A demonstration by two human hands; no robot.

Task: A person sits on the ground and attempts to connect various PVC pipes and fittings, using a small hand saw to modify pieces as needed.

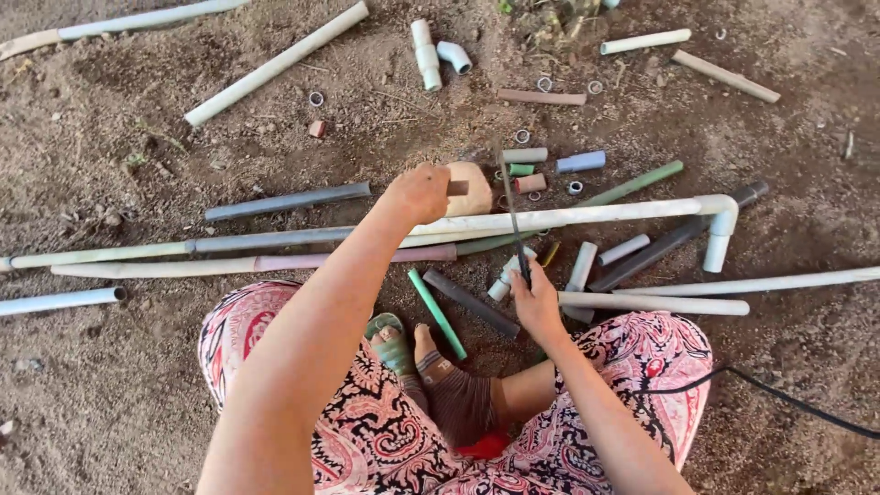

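Soft, even daylight falls over the bare brown dirt ground [110, 385], bright enough to show every pebble, with no harsh glare anywhere. Shadows are faint and short: the long white plastic pipe with an elbow joint [587, 216] throws only a thin dark line along its near side. The far right corner looks a touch paler and warmer. Focus is sharp through the middle; the raised left hand [420, 191] is slightly smeared. Pipes near the left and right edges bow gently from wide-lens distortion.
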